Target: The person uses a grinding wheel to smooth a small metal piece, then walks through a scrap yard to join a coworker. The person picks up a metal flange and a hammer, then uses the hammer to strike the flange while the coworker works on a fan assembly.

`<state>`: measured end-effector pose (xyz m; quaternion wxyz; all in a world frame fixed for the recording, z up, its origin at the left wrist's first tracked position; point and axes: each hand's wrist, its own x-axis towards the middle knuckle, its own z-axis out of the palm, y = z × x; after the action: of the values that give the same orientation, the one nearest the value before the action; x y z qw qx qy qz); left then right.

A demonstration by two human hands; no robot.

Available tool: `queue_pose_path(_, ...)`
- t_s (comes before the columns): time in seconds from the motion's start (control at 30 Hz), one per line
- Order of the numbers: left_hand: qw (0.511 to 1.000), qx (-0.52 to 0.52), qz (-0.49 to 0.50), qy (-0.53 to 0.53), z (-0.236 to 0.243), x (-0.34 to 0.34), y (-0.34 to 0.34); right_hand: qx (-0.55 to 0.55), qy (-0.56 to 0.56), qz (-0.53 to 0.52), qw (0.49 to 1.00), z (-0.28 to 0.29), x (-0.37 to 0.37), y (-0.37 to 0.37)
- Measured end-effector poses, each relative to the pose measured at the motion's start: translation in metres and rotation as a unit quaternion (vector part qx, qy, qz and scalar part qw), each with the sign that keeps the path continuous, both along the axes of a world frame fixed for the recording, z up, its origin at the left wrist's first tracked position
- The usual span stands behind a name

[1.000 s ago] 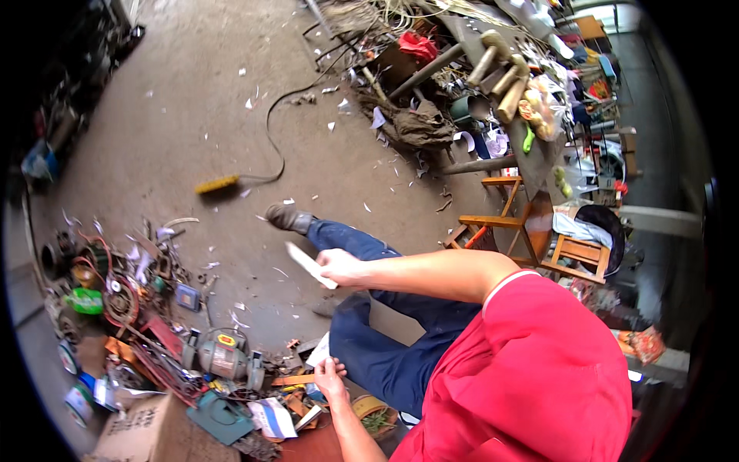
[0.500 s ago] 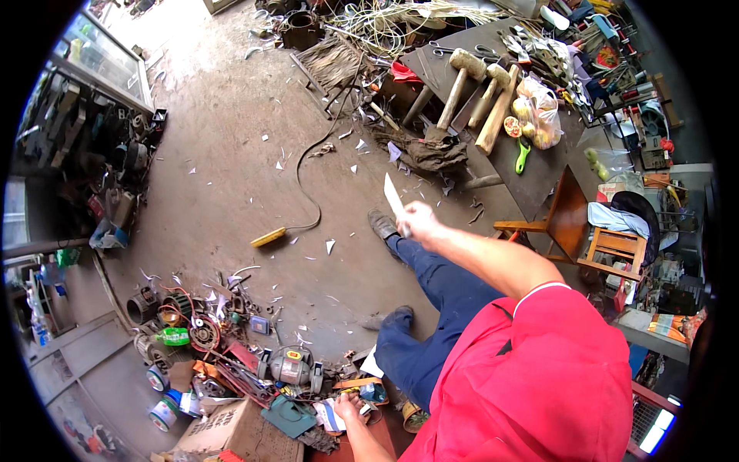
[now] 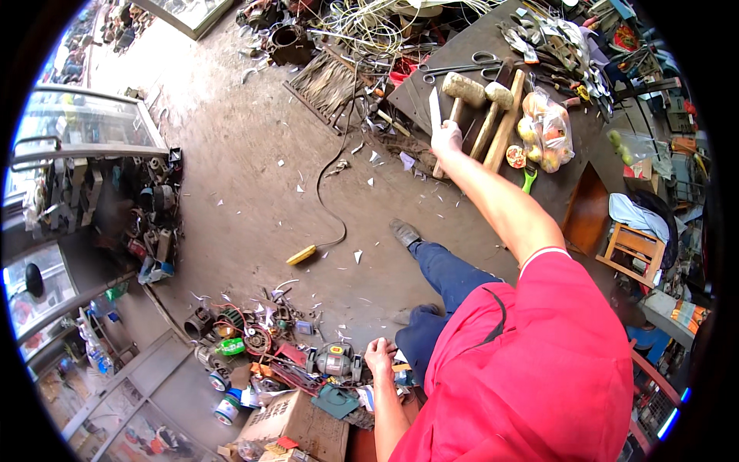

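My right hand (image 3: pixel 447 139) is closed around what looks like a knife (image 3: pixel 435 108), its pale flat blade pointing away from me. That hand is over the near edge of the dark workbench (image 3: pixel 431 60), beside two mallets (image 3: pixel 464 89) with pale heads. A wooden bar (image 3: pixel 505 123), a clear bag of round fruit (image 3: pixel 549 131), a cut fruit half (image 3: pixel 516 157) and a green-handled peeler (image 3: pixel 529 179) lie there too. Low on the other side hangs my left hand (image 3: pixel 379 357), its fingers loosely curled; whatever they hold, if anything, is hidden. Below it lie a grey motor (image 3: pixel 335 359) and scrap.
A yellow block (image 3: pixel 301 255) on a black cord lies on the floor among white scraps. Large scissors (image 3: pixel 484 58) and a heap of gloves (image 3: pixel 573 48) are on the bench. Wooden chairs (image 3: pixel 633 254) stand at right, a cardboard box (image 3: pixel 286 422) at lower left.
My right hand has swung up and away with the knife, from above my foot to the bench edge by the mallets. My left hand has risen slightly. The whole view has shifted.
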<state>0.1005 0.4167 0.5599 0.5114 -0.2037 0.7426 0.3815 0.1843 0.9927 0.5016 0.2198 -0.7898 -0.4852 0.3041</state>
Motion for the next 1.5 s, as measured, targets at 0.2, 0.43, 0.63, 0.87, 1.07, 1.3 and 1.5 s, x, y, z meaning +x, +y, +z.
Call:
queue_pose_path(0.2, 0.999, -0.039, 0.005, 0.014, 0.015, -0.04, 0.013, 0.11, -0.218, 0.232, 0.942, 0.017, 0.028, -0.024)
queue_pose_path(0.43, 0.999, -0.047, 0.01, -0.011, 0.005, -0.08, -0.003, 0.218, -0.324, 0.331, 0.859, 0.025, 0.052, -0.01)
queue_pose_path(0.63, 0.999, -0.024, 0.021, -0.033, 0.0, -0.126, 0.019, -0.014, -0.275, 0.25, 0.928, 0.062, -0.02, 0.0)
queue_pose_path(0.87, 1.0, -0.012, -0.027, 0.002, -0.01, -0.219, 0.028, -0.06, -0.286, 0.083, 0.953, 0.038, -0.069, 0.021)
queue_pose_path(1.07, 0.997, -0.067, -0.01, 0.028, -0.02, -0.281, 0.014, -0.015, -0.284, 0.129, 0.95, 0.022, -0.067, 0.022)
queue_pose_path(1.3, 0.996, -0.076, -0.039, 0.036, -0.003, -0.315, 0.064, 0.057, -0.286, 0.225, 0.93, 0.036, -0.084, 0.035)
queue_pose_path(1.5, 0.996, -0.045, -0.055, 0.061, 0.015, -0.349, 0.185, -0.01, -0.307, 0.229, 0.923, 0.016, -0.067, 0.027)
